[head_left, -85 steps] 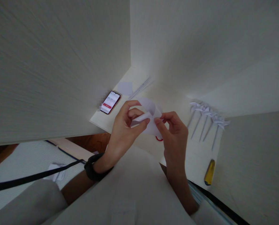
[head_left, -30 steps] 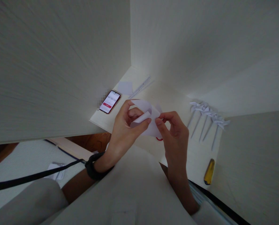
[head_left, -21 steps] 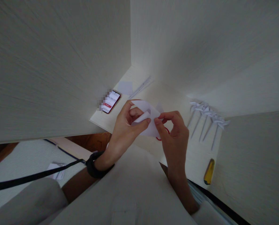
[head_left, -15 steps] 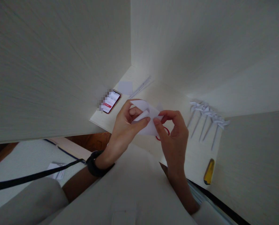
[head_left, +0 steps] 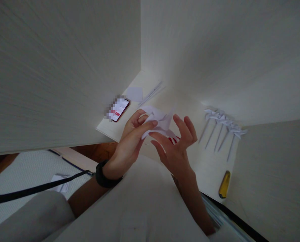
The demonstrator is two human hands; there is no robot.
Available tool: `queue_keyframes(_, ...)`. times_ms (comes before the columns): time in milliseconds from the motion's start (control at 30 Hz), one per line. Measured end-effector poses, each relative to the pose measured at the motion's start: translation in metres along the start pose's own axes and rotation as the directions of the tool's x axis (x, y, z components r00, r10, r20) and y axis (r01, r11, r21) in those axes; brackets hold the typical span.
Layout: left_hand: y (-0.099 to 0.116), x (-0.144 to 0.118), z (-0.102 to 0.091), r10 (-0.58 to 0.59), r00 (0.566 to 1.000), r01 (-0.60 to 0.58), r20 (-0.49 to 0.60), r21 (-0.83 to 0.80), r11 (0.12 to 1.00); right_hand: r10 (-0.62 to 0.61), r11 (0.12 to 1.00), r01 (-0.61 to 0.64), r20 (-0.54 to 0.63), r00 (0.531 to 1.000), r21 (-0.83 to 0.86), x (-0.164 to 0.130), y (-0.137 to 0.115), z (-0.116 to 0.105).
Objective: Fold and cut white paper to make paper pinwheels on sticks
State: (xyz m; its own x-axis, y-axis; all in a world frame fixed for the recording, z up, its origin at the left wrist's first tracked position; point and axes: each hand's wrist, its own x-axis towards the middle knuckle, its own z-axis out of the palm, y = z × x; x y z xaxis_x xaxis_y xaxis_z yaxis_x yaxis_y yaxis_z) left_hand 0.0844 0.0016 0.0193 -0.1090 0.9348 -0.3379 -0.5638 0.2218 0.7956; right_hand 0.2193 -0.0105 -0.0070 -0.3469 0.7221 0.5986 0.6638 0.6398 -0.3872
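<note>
My left hand (head_left: pixel 131 139) pinches a folded piece of white paper (head_left: pixel 158 121) between thumb and fingers, held just above the white desk (head_left: pixel 210 164). My right hand (head_left: pixel 176 146) is right beside it, palm turned up and fingers spread, under the paper's right side and not gripping it. A small red item (head_left: pixel 173 139) shows on the desk between my right fingers; what it is cannot be told. A black band sits on my left wrist.
A phone (head_left: pixel 118 109) with a lit screen lies at the desk's left edge, a white paper square (head_left: pixel 134 94) and thin sticks (head_left: pixel 152 92) behind it. Several paper pinwheels on sticks (head_left: pixel 222 126) lie to the right, a yellow utility knife (head_left: pixel 224 185) near the front edge. White panels wall the desk.
My right hand has let go of the paper and opened, turning palm up. My left hand keeps its pinch and has shifted slightly up and left.
</note>
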Motion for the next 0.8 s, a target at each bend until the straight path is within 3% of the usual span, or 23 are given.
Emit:
queue_keyframes(167,-0.004,0.0,-0.001,0.024,1.0,-0.024,0.014,-0.012,1.0,-0.071,0.995,0.052,-0.234,0.97,-0.085,0.005,0.006,0.01)
queue_keyframes(400,-0.006,-0.001,-0.001,0.025,1.0,-0.024,0.011,-0.051,0.998,-0.061,0.995,0.059,-0.026,0.998,-0.076,0.0,0.018,0.005)
queue_keyframes(633,-0.007,0.0,0.003,0.064,0.997,-0.064,-0.032,-0.002,0.998,-0.101,0.994,0.095,-0.149,0.984,-0.046,0.002,0.021,0.0)
queue_keyframes(800,-0.006,-0.002,0.005,0.183,0.98,-0.177,-0.075,0.074,0.981,0.017,0.998,-0.006,-0.173,0.985,0.065,0.008,0.013,-0.004)
